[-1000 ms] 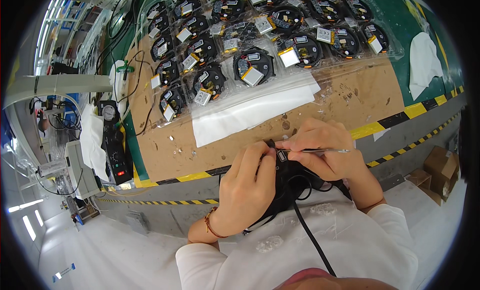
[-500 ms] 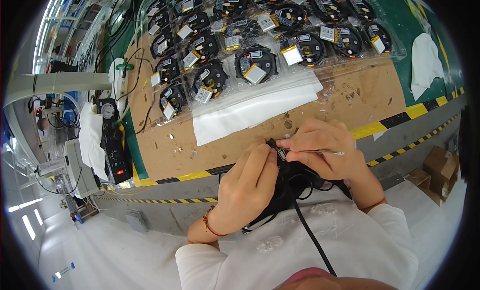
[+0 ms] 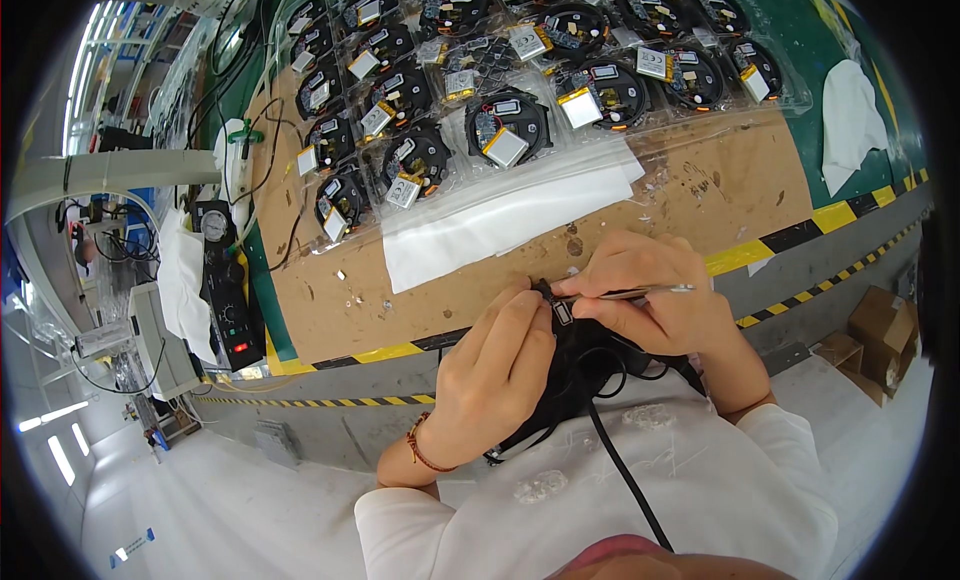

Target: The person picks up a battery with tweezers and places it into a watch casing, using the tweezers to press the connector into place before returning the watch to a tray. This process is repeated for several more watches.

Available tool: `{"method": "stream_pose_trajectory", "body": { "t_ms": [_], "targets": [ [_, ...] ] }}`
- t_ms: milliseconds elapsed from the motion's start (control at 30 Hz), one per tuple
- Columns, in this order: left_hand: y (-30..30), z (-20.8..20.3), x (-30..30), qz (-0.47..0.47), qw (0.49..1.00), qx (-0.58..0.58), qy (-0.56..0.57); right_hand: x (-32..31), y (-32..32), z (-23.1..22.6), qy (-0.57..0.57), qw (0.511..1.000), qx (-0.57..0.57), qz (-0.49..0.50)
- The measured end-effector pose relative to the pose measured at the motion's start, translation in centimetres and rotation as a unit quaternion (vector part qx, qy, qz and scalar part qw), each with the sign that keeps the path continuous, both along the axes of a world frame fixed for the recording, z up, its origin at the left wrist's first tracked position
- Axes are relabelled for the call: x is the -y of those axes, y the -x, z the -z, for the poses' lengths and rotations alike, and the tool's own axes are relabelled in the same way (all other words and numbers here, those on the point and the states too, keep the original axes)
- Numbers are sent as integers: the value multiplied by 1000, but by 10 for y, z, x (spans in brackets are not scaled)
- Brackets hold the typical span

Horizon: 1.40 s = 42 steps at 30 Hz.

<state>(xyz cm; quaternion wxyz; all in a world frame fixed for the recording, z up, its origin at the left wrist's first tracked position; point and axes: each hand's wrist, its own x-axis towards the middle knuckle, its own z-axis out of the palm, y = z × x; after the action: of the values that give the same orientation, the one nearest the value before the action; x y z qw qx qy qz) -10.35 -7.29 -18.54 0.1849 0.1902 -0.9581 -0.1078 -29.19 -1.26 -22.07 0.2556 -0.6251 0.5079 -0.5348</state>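
My left hand is closed on a small black housing near the front edge of the table. A pale-framed rectangular component shows on it, much like those on the round units in the tray; the rest is hidden by my fingers. In my right hand a slim metal tool is pinched between thumb and fingers. Its working end points at the housing beside my left fingertips; whether it touches cannot be made out.
Clear plastic trays hold several round black units with silver batteries. White sheets lie on brown cardboard. A black control box stands left. Striped tape marks the table edge; cardboard boxes sit at right.
The outer end of the metal tool has tilted up slightly, and my right hand has shifted a little. The rectangular component on the black housing shows more plainly. My left hand keeps its hold.
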Motion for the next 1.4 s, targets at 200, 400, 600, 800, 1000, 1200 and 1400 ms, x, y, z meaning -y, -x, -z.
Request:
{"method": "stream_pose_trajectory", "body": {
  "t_ms": [200,400,600,800,1000,1200,1400],
  "targets": [
    [0,1,1,5,1000,-9,0,0,-1,1,-5,1000,21,-5],
    [0,6,1,8,999,-35,8,1,-2,2,7,997,69,-16],
    [-1,9,1,5,998,-57,-2,0,-2,2,-9,997,73,-5],
    [-1,8,1,1,998,-63,-13,-1,0,1,-37,999,32,-4],
    [0,3,0,-9,998,-46,-33,-2,1,-1,-62,998,11,-3],
    [3,2,-4,-26,999,-33,-23,-1,5,-1,-13,999,-2,-31],
    [3,6,-5,-59,996,-53,-41,1,5,1,44,997,-33,-53]
  ]
}}
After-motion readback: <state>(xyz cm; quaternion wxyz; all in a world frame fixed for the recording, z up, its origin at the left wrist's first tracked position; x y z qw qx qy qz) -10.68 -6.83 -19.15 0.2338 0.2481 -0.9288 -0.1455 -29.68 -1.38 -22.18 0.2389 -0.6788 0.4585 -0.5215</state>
